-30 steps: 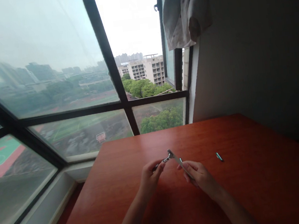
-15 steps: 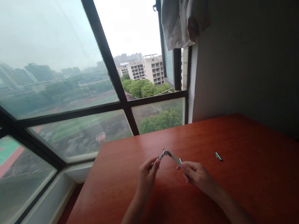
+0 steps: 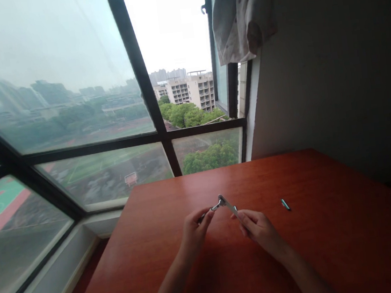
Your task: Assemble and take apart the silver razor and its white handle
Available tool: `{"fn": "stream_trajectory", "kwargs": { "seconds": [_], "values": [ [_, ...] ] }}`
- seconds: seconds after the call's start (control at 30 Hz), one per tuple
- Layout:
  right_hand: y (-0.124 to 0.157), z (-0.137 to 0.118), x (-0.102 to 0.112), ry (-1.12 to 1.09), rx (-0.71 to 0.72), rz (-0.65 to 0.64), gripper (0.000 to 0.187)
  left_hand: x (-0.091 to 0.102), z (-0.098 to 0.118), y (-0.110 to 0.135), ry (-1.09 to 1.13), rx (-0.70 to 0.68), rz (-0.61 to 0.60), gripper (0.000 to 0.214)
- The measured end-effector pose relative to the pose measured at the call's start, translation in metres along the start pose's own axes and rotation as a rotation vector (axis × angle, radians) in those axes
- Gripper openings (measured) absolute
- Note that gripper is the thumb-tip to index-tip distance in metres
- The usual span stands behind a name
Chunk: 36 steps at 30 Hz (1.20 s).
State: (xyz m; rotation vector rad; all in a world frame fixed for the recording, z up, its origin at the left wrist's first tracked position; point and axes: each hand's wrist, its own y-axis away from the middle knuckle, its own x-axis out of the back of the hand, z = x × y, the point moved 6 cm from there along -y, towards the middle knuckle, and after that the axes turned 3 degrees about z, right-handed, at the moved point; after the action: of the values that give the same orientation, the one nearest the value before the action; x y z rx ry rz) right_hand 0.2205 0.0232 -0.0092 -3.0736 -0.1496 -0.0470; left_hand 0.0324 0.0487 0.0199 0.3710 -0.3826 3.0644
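Over a glossy, red-brown tabletop (image 3: pixel 152 259) with wood grain, two hands brought slender metallic pieces end to end.
The right hand (image 3: pixel 260 226) pinched a flat, pale strip (image 3: pixel 231 207), and the left hand (image 3: pixel 195 227) gripped a shiny, slim tool (image 3: pixel 217 206) with a dark shaft; both were raised above the tabletop's middle. The strip's long axis slanted up and leftward from the right hand; the tool pointed rightward and slightly up, its rounded head meeting the strip, whether joined or merely touching unclear. Farther right lay a small, elongated teal-and-dark piece (image 3: pixel 285 205). Compared with half a second earlier, the left hand sat closer to the right and the strip stood steeper.
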Motion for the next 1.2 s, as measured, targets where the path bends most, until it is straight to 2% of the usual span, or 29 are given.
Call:
{"fn": "stream_trajectory", "kwargs": {
  "seconds": [0.57,0.97,1.2],
  "values": [
    [-0.001,-0.006,0.003,0.184,0.125,0.051,0.048,0.012,-0.006,-0.004,-0.010,0.008,0.109,0.043],
    [0.001,-0.015,0.006,0.308,0.189,0.118,0.046,-0.006,-0.002,0.001,-0.079,-0.075,-0.030,0.034],
    [0.003,-0.023,0.008,0.484,0.346,0.214,0.040,0.007,-0.001,-0.001,-0.068,-0.026,0.109,0.040]
  ]
}}
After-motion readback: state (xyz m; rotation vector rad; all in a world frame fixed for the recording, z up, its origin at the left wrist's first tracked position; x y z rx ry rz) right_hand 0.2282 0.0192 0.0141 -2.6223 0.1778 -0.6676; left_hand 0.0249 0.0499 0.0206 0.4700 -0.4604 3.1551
